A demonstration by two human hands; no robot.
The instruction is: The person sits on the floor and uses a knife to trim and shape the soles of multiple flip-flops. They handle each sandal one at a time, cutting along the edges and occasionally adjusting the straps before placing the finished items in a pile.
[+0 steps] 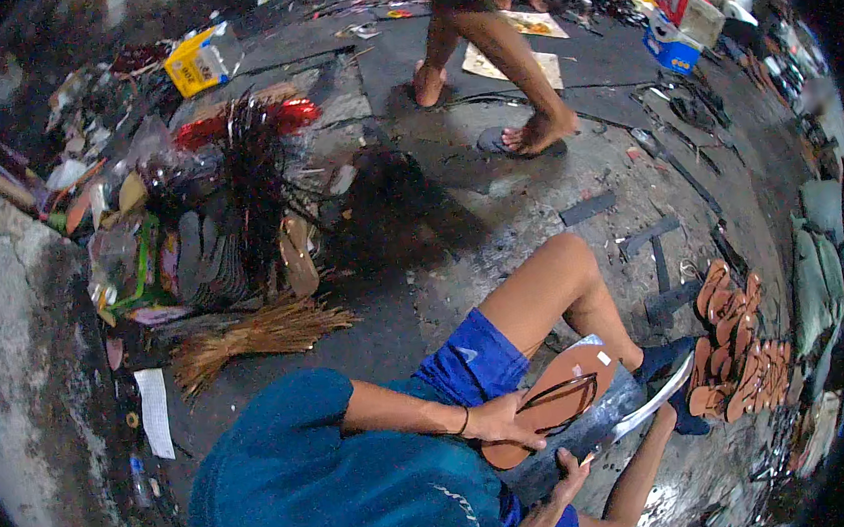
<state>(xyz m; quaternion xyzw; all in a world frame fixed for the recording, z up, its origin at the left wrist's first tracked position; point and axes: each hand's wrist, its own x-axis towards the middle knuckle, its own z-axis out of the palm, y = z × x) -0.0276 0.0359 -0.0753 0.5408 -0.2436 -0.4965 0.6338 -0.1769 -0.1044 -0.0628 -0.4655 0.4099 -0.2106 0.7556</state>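
A brown flip-flop (574, 376) with thin dark thong straps lies tilted across my lap, a small white label near its far end. My left hand (508, 422) grips it at the near end, fingers over the edge. Just below, my right hand (568, 474) is closed around something small with a pale tip; I cannot make out its kind. A grey board or metal sheet (545, 468) lies under the flip-flop, between my legs. A shiny curved strip (645, 408) runs from near my right hand toward my feet.
Several finished-looking brown flip-flops (735, 346) are stacked to the right. At left are a straw broom (258, 340), grey soles (209, 262) and a yellow box (199, 64). Another person's legs (515, 65) stand ahead. Dark scraps (588, 209) litter the floor.
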